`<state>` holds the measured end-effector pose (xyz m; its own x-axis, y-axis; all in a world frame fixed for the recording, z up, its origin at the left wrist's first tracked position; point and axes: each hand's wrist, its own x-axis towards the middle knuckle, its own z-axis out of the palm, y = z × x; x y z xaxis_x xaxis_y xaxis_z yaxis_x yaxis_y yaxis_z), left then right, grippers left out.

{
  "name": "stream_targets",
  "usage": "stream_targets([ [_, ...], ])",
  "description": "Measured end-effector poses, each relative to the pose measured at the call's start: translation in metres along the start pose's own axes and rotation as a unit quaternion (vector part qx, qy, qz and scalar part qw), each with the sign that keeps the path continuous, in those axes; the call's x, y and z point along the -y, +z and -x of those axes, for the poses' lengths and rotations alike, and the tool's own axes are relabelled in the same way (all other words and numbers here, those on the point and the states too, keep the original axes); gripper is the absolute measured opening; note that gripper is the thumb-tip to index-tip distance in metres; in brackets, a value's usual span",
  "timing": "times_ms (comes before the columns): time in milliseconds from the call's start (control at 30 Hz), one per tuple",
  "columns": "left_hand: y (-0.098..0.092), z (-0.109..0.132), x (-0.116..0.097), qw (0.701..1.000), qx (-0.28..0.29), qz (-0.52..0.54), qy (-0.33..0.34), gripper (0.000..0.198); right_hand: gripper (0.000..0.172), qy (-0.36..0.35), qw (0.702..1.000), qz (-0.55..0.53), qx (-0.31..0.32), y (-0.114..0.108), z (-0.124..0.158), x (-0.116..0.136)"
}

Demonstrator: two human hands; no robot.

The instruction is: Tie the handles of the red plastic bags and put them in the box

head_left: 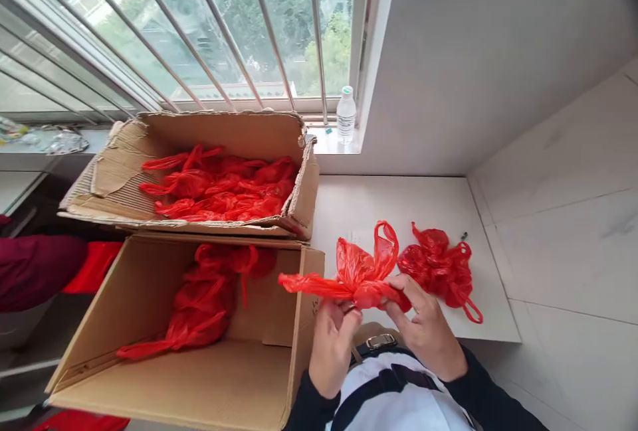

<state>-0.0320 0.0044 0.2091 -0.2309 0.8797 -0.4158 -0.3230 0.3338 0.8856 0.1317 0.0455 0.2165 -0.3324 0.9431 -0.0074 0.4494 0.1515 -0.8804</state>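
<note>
Between my two hands is a red plastic bag (369, 278), its top gathered and its loops sticking up and out to the left. My left hand (333, 341) grips its lower left side, fingers curled under it. On the bag's right side, my right hand (423, 325) pinches it between thumb and fingers. What lies inside the bag cannot be made out. Just beyond my right hand, more red plastic bags (441, 265) lie bunched on the white tabletop (379, 195). Left of my left hand stands an open cardboard box (174, 384) with several red bags (204, 305) in it.
A second, torn-edged cardboard box (119, 165) with red bags (234, 185) stands behind the first, under a barred window (239, 26). A clear plastic bottle (345, 115) stands on the sill. Dark red fabric (40, 271) is at far left. A tiled wall (573, 232) bounds the right.
</note>
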Motion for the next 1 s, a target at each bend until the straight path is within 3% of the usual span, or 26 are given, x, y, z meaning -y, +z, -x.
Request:
stream_targets([
  [100,-0.002,-0.01,-0.004,0.987,-0.061,-0.125,0.083,0.046,0.018,0.026,0.999,-0.037,0.024,-0.017,0.0,-0.009],
  [133,-0.001,-0.014,-0.007,0.976,-0.054,-0.173,0.121,0.05,0.019,0.033,0.998,-0.048,0.037,-0.023,0.001,-0.01],
  [200,0.002,-0.02,-0.01,0.954,0.034,-0.248,0.167,0.043,0.022,0.058,0.994,-0.07,0.064,-0.033,0.001,-0.013],
  [267,0.005,-0.024,-0.009,0.941,0.121,-0.275,0.154,0.022,0.027,0.094,0.99,-0.081,0.068,-0.042,0.002,-0.02],
  [300,0.006,-0.025,-0.008,0.941,0.136,-0.277,0.137,0.016,0.029,0.113,0.989,-0.082,0.056,-0.046,0.002,-0.025],
  [433,0.004,-0.03,0.0,0.953,0.091,-0.27,0.103,0.012,0.033,0.166,0.984,-0.063,0.001,-0.058,0.009,-0.05],
  [600,0.015,-0.031,0.004,0.95,0.136,-0.259,0.108,0.017,0.043,0.117,0.993,-0.013,0.013,-0.056,0.01,-0.053],
  [767,0.029,-0.033,0.005,0.944,0.142,-0.263,0.142,0.025,0.021,0.074,0.997,-0.004,0.028,-0.055,0.004,-0.051],
  [867,0.031,-0.035,0.011,0.94,0.106,-0.288,0.148,0.016,0.023,0.094,0.995,-0.024,0.005,-0.06,0.009,-0.064],
  [1000,0.038,-0.033,0.022,0.957,0.08,-0.253,0.114,0.016,0.028,0.093,0.995,-0.017,-0.012,-0.061,0.014,-0.071],
])
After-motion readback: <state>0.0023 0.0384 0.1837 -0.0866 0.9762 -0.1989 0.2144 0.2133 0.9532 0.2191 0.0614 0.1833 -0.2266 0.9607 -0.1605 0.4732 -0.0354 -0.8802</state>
